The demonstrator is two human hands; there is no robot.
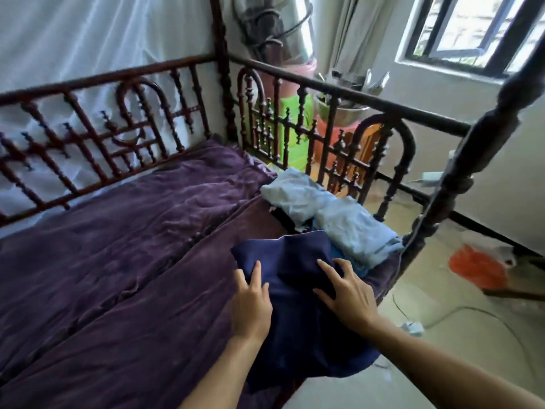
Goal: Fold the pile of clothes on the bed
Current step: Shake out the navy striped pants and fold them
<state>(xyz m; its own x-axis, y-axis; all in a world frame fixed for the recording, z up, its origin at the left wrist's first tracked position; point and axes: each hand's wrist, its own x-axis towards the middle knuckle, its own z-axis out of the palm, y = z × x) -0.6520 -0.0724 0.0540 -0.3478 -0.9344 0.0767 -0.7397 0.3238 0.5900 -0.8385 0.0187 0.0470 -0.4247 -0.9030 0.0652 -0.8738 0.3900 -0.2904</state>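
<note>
Left hand (250, 302): fingers spread, lying flat on the navy garment (298, 305), palm down, not pinching. Right hand (348, 293): fingers splayed and slightly curled, tips pressing into the same cloth near its right side; cannot tell if any fabric is caught under them. Both hands touch the garment, apart from each other, with a raised fold of cloth between.

Navy garment sits at the near right corner of the bed, on the purple bedcover (124, 261), its lower edge hanging over the bed edge. Just behind it, touching or nearly so: light blue clothes (330, 214), crumpled, against the dark wooden bed rail (339, 93); something dark and a brighter blue bit peek out beneath.

Step, as judged: flattening or spreading the navy piece before its fold. Task looks early; pile unfolded. Next move likely needs the cloth pulled fully onto the bed, smoothed, then an edge pinched and brought over.
</note>
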